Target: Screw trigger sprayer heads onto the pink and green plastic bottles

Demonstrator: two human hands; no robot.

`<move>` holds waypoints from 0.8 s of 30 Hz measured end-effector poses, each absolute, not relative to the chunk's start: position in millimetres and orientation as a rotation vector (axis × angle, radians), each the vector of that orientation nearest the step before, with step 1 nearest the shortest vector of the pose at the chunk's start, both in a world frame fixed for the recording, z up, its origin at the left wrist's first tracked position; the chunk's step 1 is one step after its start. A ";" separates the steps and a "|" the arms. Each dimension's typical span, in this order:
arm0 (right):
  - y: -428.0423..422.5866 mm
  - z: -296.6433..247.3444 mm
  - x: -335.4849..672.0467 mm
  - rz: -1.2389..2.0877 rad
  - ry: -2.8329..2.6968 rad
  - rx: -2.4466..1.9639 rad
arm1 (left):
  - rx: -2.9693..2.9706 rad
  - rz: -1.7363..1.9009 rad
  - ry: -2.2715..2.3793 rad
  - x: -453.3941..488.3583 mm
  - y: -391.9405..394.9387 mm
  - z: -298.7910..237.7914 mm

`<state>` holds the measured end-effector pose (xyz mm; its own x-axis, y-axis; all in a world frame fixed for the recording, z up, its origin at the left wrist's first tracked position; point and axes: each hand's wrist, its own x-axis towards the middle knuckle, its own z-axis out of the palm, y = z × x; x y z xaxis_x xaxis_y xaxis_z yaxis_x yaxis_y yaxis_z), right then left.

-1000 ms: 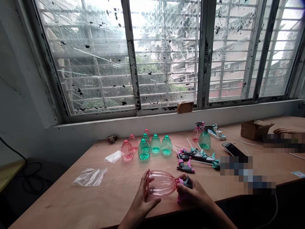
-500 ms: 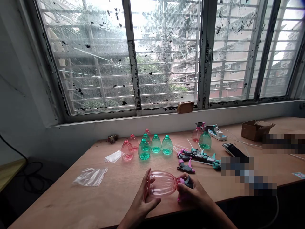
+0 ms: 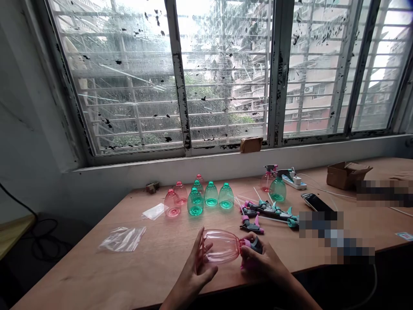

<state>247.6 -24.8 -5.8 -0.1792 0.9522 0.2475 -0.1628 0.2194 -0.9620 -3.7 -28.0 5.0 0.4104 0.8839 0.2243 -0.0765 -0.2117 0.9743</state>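
A clear pink spray bottle (image 3: 222, 246) lies sideways in the air above the table's front edge, between my two hands. My left hand (image 3: 196, 265) cups its base, fingers behind and thumb in front. At the neck, my right hand (image 3: 260, 254) is closed round the pink-and-grey spray head (image 3: 254, 244), which sits on the bottle's mouth; how far it is screwed on I cannot tell. Behind the bottle lies a heap of loose spray heads (image 3: 271, 211), with one pink-and-grey spray head (image 3: 251, 224) nearest my right hand.
Several green bottles (image 3: 195, 202) and pink bottles (image 3: 173, 203) stand without heads at the back. Two bottles with heads, one green (image 3: 278, 189), stand near a power strip (image 3: 295, 183). Plastic bags (image 3: 124, 239), a phone (image 3: 318, 206) and a cardboard box (image 3: 346, 175) lie on the table.
My hands and the pink bottle have hardly moved; the fingers of my left hand have shifted slightly at the base. At the far right, part of another hand has come into view.
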 end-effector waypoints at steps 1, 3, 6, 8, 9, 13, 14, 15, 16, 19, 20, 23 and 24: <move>-24.7 -6.5 247.6 1.243 -1.339 -0.825 | 1.523 1.047 0.763 -3.7 -28.9 5.5; -24.7 -7.7 247.1 1.280 -1.321 -0.821 | 1.513 1.043 0.800 -4.5 -28.9 5.3; -25.2 -8.0 246.0 1.334 -1.305 -0.815 | 1.499 1.021 0.830 -6.5 -24.3 1.1; -25.7 -7.2 245.5 1.337 -1.306 -0.814 | 1.492 1.025 0.852 -7.0 -20.4 -3.5; -25.9 -6.7 245.5 1.331 -1.308 -0.817 | 1.493 1.034 0.860 -6.9 -18.8 -5.7; -25.8 -5.8 246.0 1.307 -1.328 -0.840 | 1.557 1.087 0.777 -6.0 -18.4 -7.5; -25.6 -6.0 246.3 1.303 -1.337 -0.844 | 1.574 1.085 0.754 -5.9 -19.7 -5.8; -25.5 -6.4 246.6 1.296 -1.348 -0.848 | 1.583 1.076 0.747 -6.0 -21.3 -3.4; -25.5 -6.8 246.9 1.287 -1.361 -0.851 | 1.579 1.062 0.758 -6.2 -22.9 -0.8; -25.7 -8.4 247.9 1.271 -1.395 -0.847 | 1.520 1.050 0.820 -7.0 -26.0 4.9; -25.7 -9.0 248.1 1.272 -1.398 -0.844 | 1.503 1.051 0.831 -7.1 -26.0 5.5; -24.6 -11.1 248.6 1.276 -1.393 -0.840 | 1.476 1.065 0.840 -6.1 -24.0 3.9; -24.1 -11.8 248.7 1.273 -1.391 -0.840 | 1.480 1.074 0.832 -5.4 -23.2 3.1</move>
<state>248.7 -24.1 -11.8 -0.2292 0.9473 0.2240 -0.1394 0.1958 -0.9707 -5.4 -23.2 3.1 0.3487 0.9187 0.1856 -0.0494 -0.1797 0.9825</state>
